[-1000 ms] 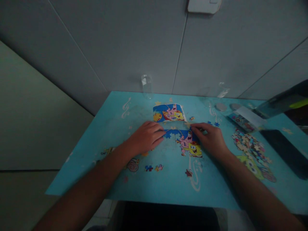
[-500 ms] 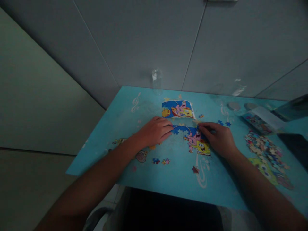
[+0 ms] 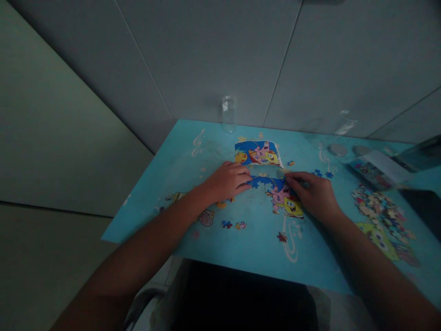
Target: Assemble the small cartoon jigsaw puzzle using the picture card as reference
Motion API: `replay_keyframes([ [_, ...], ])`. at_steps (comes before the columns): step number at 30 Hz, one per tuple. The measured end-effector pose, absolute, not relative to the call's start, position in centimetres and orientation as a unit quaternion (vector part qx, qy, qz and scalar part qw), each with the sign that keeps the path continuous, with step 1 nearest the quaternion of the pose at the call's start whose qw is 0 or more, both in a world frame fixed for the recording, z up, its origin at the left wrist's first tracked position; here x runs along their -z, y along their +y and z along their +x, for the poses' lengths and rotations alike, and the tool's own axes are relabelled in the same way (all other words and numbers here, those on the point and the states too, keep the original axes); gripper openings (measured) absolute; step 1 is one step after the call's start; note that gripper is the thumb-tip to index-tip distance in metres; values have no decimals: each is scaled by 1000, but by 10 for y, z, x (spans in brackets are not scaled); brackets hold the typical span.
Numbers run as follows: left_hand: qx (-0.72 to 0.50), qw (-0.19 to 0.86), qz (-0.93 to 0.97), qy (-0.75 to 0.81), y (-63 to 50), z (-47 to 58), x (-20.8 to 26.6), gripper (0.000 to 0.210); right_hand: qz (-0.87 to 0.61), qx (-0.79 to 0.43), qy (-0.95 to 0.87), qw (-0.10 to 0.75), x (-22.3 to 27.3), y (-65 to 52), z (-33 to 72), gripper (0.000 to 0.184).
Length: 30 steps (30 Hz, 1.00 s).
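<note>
A partly joined jigsaw puzzle [image 3: 283, 196] with a blue top strip and pink and yellow cartoon figures lies on the table. My left hand [image 3: 230, 181] rests palm down over its left side, fingers stretched out and touching the blue strip; it hides what is below. At the top right corner of the puzzle, my right hand [image 3: 313, 191] pinches a puzzle piece [image 3: 285, 178], mostly covered by the fingertips. Just beyond the hands lies the picture sheet [image 3: 258, 152] showing the same cartoon scene.
Loose pieces [image 3: 234, 225] lie nearer me, and a dark red piece [image 3: 281, 236] sits beside them. Blue pieces [image 3: 324, 174] and a large pile of pieces [image 3: 382, 209] are to the right. A clear jar [image 3: 229, 115] stands at the back; a dark flat device [image 3: 423, 209] lies far right.
The view has shifted slightly, so everything sits a little differently in the picture. Both hands keep nearly the same places on the puzzle.
</note>
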<state>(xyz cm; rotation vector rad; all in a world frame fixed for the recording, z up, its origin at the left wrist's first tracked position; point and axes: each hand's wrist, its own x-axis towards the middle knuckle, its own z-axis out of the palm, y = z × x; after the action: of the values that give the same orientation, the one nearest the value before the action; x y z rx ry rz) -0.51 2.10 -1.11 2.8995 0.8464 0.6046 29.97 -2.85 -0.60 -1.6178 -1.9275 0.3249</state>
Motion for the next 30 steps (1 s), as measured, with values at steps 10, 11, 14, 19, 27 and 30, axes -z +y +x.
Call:
replay_keyframes([
  [10,-197,28,940,276,19,-4,8,22,-282,-296,-893,186,-23,-78,230,14],
  [11,-197,29,940,276,19,-4,8,21,-280,-298,-897,166,-24,-80,228,13],
  [14,-197,36,939,280,19,-4,8,22,-293,-279,-902,147,-23,-84,227,14],
  [19,-198,35,940,275,19,-4,10,24,-331,-250,-893,176,-18,-91,211,19],
  [27,-197,22,940,276,16,-4,10,25,-390,-192,-885,166,-21,-109,184,11],
  [30,-203,15,940,274,15,-5,12,25,-414,-232,-857,202,-27,-125,191,18],
])
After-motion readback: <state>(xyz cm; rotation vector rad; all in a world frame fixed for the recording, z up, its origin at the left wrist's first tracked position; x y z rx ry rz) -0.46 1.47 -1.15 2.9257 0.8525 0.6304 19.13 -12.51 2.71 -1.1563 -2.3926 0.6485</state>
